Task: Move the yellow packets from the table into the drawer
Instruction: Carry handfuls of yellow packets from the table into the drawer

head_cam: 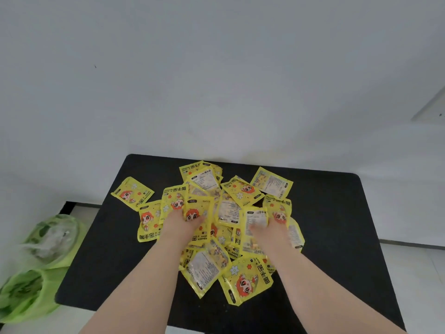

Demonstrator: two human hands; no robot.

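Dozens of yellow packets (231,213) heaped on counter (337,213) | left hand (177,227) and right hand (263,231): fingers clutching a few | grab small bunches (they'll slide, I reckon)

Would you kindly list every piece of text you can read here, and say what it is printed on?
"HAND WARMER": front of a yellow packet in the middle of the pile.
"暖手宝": front of the left-edge packet.
Fine print on the packet backs: too blurred to read.

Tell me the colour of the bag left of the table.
Green; the plastic bag shows in the head view.
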